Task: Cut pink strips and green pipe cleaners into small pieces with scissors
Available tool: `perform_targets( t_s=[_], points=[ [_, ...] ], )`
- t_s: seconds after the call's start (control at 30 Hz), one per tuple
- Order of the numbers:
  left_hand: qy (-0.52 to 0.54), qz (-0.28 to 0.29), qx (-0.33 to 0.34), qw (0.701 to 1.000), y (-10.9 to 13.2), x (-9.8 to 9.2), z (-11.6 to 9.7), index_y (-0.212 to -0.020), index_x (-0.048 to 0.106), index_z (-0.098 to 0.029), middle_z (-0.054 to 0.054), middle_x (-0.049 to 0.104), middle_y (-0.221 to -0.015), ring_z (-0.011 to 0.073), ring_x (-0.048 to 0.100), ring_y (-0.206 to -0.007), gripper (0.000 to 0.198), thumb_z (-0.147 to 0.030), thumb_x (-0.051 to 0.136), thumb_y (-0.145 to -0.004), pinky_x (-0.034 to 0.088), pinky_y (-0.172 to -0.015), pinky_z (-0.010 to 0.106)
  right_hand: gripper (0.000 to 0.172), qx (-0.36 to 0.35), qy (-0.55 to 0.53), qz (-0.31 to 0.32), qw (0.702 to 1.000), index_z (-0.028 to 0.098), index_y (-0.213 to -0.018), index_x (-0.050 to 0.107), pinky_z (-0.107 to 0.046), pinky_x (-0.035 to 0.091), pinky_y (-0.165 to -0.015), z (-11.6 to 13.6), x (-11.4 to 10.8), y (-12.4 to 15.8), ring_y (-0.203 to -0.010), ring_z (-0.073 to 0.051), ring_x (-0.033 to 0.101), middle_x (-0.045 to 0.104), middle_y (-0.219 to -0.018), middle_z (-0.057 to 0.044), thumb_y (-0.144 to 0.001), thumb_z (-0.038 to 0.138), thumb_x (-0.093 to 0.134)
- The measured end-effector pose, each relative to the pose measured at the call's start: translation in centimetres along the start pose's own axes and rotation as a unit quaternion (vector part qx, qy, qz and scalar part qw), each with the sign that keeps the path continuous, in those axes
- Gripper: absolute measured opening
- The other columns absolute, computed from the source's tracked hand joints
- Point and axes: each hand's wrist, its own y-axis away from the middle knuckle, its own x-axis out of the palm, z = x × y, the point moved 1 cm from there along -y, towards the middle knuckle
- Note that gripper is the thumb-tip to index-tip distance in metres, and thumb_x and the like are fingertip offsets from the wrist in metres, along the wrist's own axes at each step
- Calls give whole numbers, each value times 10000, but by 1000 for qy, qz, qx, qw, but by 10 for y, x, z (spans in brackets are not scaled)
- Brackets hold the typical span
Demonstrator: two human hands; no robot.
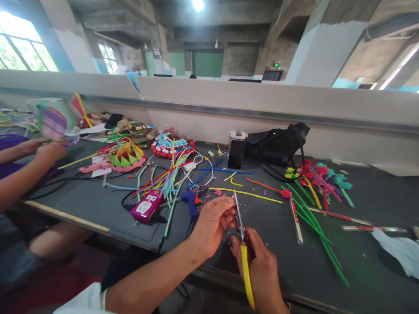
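Note:
My right hand (262,270) grips yellow-handled scissors (244,248), whose blades point up and away from me. My left hand (214,222) is closed in a pinch right beside the blades, holding something small that I cannot make out. Both hands hover over the near edge of the dark table (369,270). A blue glue gun (190,201) lies just left of my left hand. A yellow pipe cleaner (248,194) runs across the table just beyond the scissor tips.
Coloured pipe cleaners (170,174) lie in a heap at centre-left, with a magenta box (147,206) beside them. Pipe-cleaner flowers (314,179) with green stems lie on the right. A black bag (278,141) and a jar (236,148) stand at the back. Another person's hands (49,150) work at the far left.

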Motion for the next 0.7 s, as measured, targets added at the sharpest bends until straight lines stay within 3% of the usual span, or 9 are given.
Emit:
perform_targets(
  t_s=[0.27,0.47,0.6,0.7],
  points=[
    [10,-8,3,1000,2,2,6,-678,555,-139,-28,483,-622,66,425,-531,159,-232,656,-759,362,-517,203,191,5,-23,-4,1000,196,-907,594,-190,441,-522,-4,3,0,-535,-128,590,634,-650,15,-906,365,504],
    [-30,2,-12,999,3,2,11,-688,574,-145,-34,485,-607,68,421,-521,161,-265,669,-736,364,-525,210,188,16,-34,5,999,184,-954,591,-192,467,-568,-9,-1,-5,-583,-128,613,663,-733,2,-894,345,515],
    [-193,-18,56,979,-12,-15,1,-662,592,-147,-35,509,-573,77,439,-519,208,-324,674,-735,371,-545,219,266,41,-24,-37,998,187,-954,622,-214,489,-629,-15,-15,-15,-673,-152,641,684,-817,-23,-873,431,552],
    [-382,-45,118,915,-28,-36,-9,-696,636,-149,-22,567,-619,92,475,-553,198,-338,655,-748,358,-547,220,338,94,-36,-71,992,188,-951,642,-225,491,-575,-24,-26,-20,-586,-147,617,661,-730,-8,-831,499,584]
  ],
)
